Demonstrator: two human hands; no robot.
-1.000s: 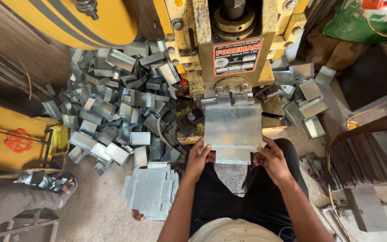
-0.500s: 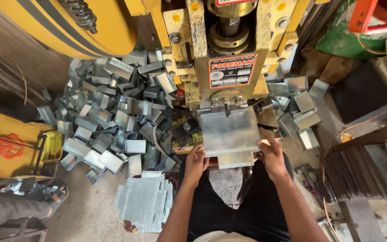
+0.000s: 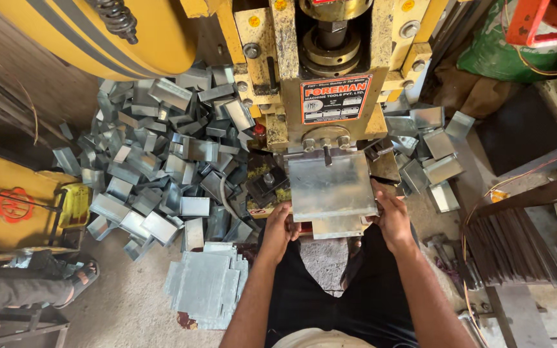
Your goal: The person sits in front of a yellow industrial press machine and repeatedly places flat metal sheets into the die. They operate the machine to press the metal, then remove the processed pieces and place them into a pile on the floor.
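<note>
A flat, shiny metal sheet (image 3: 333, 187) lies on the bed of a yellow press machine (image 3: 330, 71), directly under its ram. My left hand (image 3: 280, 227) grips the sheet's near left corner. My right hand (image 3: 391, 216) holds its right edge. A second sheet edge (image 3: 336, 227) shows just below the first, between my hands. My legs in dark trousers sit under the press bed.
A big heap of bent metal pieces (image 3: 162, 161) lies left of the press, with more of them (image 3: 433, 161) on the right. A stack of flat blanks (image 3: 206, 287) rests on the floor by my left leg. Another person's sandalled foot (image 3: 75, 277) is at far left.
The view has shifted closer and slightly down. My hands have stayed on the sheet, which now sits a little deeper under the ram.
</note>
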